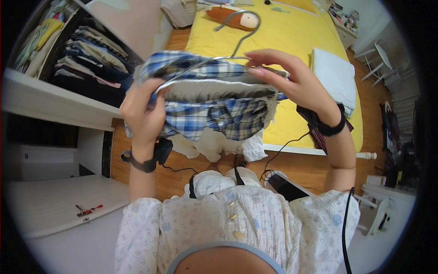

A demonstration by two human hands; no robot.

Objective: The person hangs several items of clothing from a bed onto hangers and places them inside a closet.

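Note:
A blue, white and dark plaid shirt (191,118) hangs spread between my two hands, its pale lining (207,91) showing at the opening. A metal clothes hanger (259,20) has its hook pointing up and away from me, and its arm slopes down to the left across the shirt. My left hand (145,107) is closed on the shirt's left side beside the hanger's arm. At the right side my right hand (292,80) grips the shirt's upper edge near the hanger's neck, with its fingers partly stretched. White fabric (207,142) shows below the shirt.
A bed with a yellow cover (287,116) lies ahead, bearing a brown plush toy (228,17) and a folded white quilt (333,77). An open wardrobe with hanging clothes (86,59) stands at left, above a white cabinet surface (59,196). Black cables (285,153) hang near my wrists.

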